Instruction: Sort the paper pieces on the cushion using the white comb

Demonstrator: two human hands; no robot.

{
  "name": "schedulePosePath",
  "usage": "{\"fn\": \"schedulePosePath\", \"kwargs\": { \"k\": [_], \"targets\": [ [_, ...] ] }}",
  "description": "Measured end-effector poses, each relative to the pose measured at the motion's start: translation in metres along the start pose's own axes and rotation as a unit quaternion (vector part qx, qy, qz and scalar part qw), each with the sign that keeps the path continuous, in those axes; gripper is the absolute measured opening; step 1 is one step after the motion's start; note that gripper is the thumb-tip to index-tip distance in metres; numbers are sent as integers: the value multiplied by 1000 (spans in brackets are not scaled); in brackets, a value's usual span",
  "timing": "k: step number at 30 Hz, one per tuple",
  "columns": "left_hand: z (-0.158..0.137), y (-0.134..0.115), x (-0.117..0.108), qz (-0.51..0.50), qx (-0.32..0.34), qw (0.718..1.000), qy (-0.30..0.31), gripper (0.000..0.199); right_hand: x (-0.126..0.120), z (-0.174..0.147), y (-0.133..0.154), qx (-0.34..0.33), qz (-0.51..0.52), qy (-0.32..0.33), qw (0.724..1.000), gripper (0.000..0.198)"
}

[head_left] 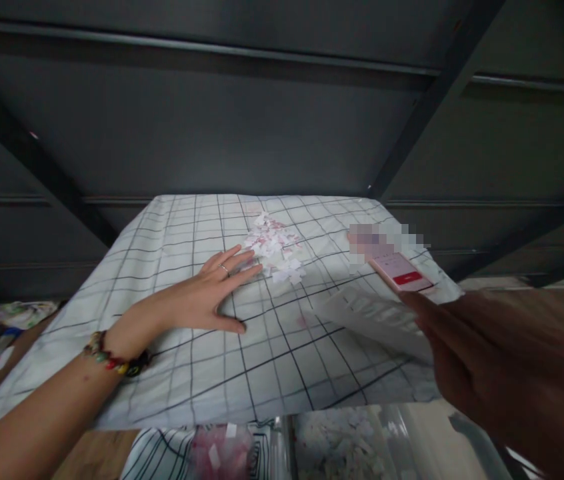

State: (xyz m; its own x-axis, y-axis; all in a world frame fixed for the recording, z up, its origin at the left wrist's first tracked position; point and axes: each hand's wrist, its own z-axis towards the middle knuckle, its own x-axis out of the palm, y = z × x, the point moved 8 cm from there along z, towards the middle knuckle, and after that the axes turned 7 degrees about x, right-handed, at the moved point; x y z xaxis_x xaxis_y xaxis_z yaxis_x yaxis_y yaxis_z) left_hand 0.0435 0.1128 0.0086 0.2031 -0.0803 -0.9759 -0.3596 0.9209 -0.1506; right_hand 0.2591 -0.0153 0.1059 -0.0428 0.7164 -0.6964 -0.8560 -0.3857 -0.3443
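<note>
My left hand point(207, 293) is spread out palm down on a white cloth point(172, 227) with dark grid lines. Its fingertips reach the near left edge of a loose heap of small white and pink paper scraps point(275, 247). A ring and a beaded bracelet are on this hand and wrist. On the right, my right hand point(502, 367) is blurred and close to the camera, with its fingers closed on one end of a flat white sheet-like piece point(377, 320). That piece slants over the cloth, and blur hides exactly what it is.
A pink-edged phone point(402, 272) with a lit screen lies on the right of the cloth, beside a pixelated patch. Below the front edge are a clear bin point(337, 447) of paper scraps and a pinkish bag point(222, 453). Dark panels point(222, 120) stand behind.
</note>
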Motion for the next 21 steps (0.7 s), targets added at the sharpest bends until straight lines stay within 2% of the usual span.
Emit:
{"fn": "schedulePosePath", "kwargs": {
  "k": [5,10,15,21],
  "targets": [
    [-10,13,2,-18,-40,999,24,103,-15,11,40,10,70,1,998,34],
    [-27,26,8,-42,-97,992,67,105,-19,23,49,8,73,8,997,30],
    [-50,18,6,-41,-99,991,83,110,-22,22,59,1,86,10,996,27],
    [-79,10,8,-56,-129,986,86,105,-39,24,98,-50,178,17,983,32]
  ]
}}
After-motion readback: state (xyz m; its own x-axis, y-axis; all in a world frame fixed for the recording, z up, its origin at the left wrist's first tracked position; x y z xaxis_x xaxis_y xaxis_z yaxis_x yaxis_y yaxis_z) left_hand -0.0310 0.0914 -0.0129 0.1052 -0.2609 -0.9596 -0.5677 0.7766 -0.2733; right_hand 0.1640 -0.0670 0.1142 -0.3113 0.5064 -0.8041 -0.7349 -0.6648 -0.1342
